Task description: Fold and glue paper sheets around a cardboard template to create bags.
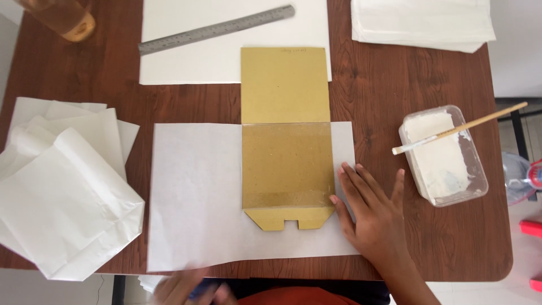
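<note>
So the right hand (377,217) lies flat, fingers (354,179) spread wide and gripping nothing, just pressing down on the thin translucent white paper sheet (195,197) on the brown wooden table (372,85). The fingertips touch the right edge of the flat tan cardboard template (285,135) lying under that sheet's fold. The paper looks light and floppy and creases easily; I'd take it by an edge. The cardboard seems stiff. The left hand (186,288) is a blur at the bottom, can't tell its grip. Right of the fingers sits a clear plastic tub of white paste (443,155) with a wooden-handled brush (460,129).
</note>
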